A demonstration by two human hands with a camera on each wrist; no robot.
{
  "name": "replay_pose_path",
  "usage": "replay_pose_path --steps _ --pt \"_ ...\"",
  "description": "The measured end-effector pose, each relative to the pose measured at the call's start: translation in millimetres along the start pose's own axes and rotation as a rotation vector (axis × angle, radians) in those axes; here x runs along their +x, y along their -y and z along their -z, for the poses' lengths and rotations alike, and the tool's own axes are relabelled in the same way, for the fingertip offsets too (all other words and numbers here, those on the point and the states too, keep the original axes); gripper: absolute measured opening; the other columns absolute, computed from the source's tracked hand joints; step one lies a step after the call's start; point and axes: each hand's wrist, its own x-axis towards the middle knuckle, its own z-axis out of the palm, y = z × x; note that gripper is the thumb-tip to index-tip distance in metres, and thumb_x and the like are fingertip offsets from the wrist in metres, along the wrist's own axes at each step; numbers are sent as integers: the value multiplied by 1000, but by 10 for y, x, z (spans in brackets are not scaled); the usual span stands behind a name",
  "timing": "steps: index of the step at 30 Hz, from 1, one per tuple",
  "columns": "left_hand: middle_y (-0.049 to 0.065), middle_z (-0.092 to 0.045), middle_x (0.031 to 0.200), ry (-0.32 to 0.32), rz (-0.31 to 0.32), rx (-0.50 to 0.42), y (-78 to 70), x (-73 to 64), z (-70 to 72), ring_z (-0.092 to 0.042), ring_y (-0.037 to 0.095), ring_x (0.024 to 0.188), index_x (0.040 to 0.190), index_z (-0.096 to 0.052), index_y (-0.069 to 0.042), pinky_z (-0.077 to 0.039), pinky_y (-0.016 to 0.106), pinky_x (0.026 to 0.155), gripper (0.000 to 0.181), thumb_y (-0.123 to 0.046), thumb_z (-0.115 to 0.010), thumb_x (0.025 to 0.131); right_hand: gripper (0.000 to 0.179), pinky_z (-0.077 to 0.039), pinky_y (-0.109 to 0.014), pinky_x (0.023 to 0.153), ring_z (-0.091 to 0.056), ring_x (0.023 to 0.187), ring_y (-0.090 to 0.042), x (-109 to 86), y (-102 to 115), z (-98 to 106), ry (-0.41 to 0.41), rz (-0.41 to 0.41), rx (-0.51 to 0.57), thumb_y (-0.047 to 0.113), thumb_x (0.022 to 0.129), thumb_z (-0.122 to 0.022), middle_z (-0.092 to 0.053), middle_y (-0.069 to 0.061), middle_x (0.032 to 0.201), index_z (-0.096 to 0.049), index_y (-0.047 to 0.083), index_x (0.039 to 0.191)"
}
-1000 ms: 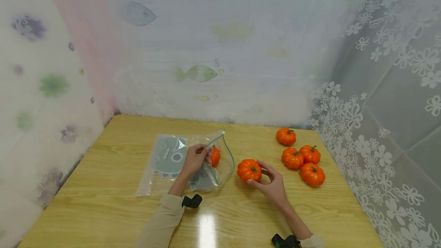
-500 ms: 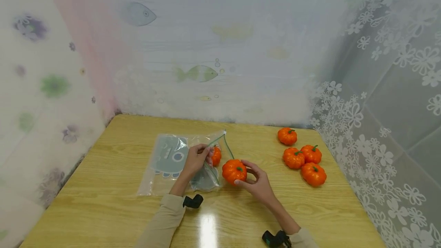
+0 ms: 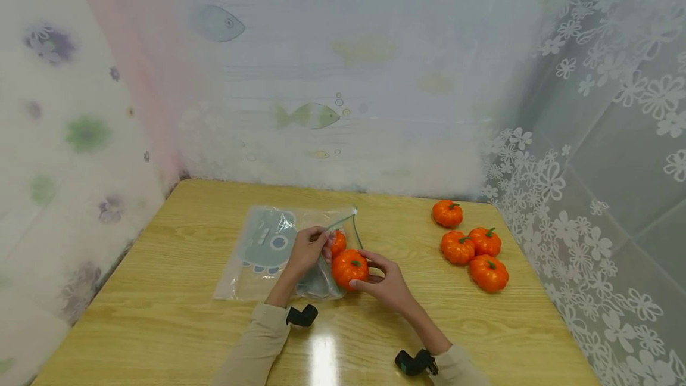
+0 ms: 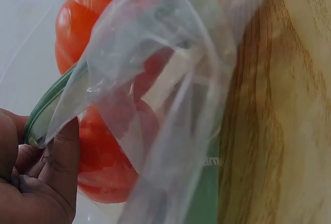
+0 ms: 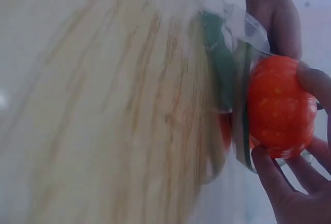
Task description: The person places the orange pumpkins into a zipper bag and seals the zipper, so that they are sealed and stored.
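My left hand [image 3: 306, 253] pinches the green-edged opening of a clear zip bag [image 3: 236, 276] printed with a grey-green cartoon creature. One small orange pumpkin [image 3: 337, 244] is inside the bag, seen through the film in the left wrist view as well. In my right hand [image 3: 390, 283] is a second orange pumpkin [image 3: 350, 269] with a green stem, gripped between thumb and fingers. That pumpkin is at the bag's mouth, close by the zip edge [image 5: 245, 79] in the right wrist view. How far it is past the edge is hard to tell.
Several more orange pumpkins [image 3: 457, 248] sit grouped on the right side of the wooden table [image 3: 161, 332]. A patterned curtain [image 3: 343, 64] hangs behind the table, with lace-printed cloth [image 3: 546, 183] along the right side.
My right hand has carried its pumpkin leftward to the bag's mouth. My left hand keeps its pinch on the bag edge, almost in place.
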Motion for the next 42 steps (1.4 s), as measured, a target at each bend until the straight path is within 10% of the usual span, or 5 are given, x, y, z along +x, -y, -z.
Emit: replay_pose_path --steps 42 --pt "14 -68 83 -10 -3 73 -43 60 99 -58 11 57 111 -68 9 -54 22 52 23 -8 -54 106 64 -62 -34 86 -59 121 -35 370 -2 -289 -147 4 -86 12 86 -83 -55 -17 143 -56 3 144"
